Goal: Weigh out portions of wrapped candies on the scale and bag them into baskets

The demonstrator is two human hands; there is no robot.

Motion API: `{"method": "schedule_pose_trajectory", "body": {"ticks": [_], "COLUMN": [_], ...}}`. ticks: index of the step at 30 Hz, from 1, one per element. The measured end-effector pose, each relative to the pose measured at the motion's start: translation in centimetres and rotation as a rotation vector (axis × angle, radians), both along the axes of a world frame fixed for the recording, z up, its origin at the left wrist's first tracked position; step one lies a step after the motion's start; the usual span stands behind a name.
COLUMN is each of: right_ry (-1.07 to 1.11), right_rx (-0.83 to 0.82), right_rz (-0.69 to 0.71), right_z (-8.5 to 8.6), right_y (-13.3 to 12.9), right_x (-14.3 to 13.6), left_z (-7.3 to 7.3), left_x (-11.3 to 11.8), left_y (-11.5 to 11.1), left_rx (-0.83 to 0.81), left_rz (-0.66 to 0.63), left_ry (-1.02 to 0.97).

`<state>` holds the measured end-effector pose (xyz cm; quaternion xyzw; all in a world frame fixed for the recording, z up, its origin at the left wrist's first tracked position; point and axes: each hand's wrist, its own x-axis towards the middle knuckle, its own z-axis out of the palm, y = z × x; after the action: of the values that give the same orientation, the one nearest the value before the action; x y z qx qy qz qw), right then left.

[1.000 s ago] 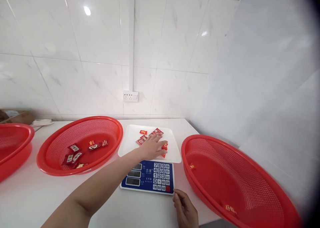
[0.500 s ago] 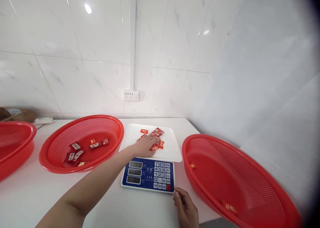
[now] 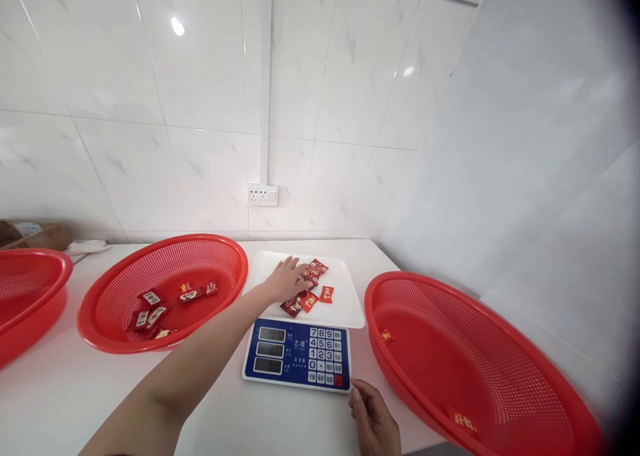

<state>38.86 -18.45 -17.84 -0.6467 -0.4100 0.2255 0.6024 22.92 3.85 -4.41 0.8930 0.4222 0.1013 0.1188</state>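
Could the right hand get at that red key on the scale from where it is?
Most likely yes: the right hand is at the scale's near corner, right beside the red key. Nothing seems to cover the key, and the left arm lies clear of it.

Red and dark-red wrapped packets (image 3: 309,302), loosely clustered, some overlapping, on the white tray (image 3: 345,313) of a blue-panelled scale (image 3: 299,355)
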Motion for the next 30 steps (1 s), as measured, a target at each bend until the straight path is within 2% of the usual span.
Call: {"method": "schedule_pose_trajectory", "body": {"ticks": [2, 5, 11, 17, 23, 26, 30], "right_ry": [-0.003, 0.001, 0.011, 0.005, 0.006, -0.012, -0.036], "right_rx": [0.005, 0.012, 0.004, -0.009, -0.002, -0.007, -0.05], "right_rz": [-0.002, -0.012, -0.002, 0.005, 0.017, 0.031, 0.126], "right_z": [-0.2, -0.5, -0.3, 0.4, 0.4, 0.5, 0.4], "right_y": [0.1, 0.1, 0.1, -0.1, -0.1, -0.1, -0.1], "right_x": [0.1, 0.1, 0.0, 0.0, 0.0, 0.4, 1.3], "left_z": [-0.1, -0.1, 0.3, 0.4, 0.9, 0.7, 0.1], "left_x": [-0.3, -0.4, 1.3, 2.9, 1.3, 0.1, -1.7], "left_y": [1.2, 1.9, 1.2, 0.8, -0.5, -1.1, -1.2], "left_rx": [-0.013, -0.029, -0.033, -0.103, -0.09, -0.095, -0.12], "left_rz": [0.055, 0.033, -0.048, -0.149, -0.268, -0.281, -0.271], "left_ry": [0.014, 0.03, 0.015, 0.078, 0.069, 0.071, 0.098]}}
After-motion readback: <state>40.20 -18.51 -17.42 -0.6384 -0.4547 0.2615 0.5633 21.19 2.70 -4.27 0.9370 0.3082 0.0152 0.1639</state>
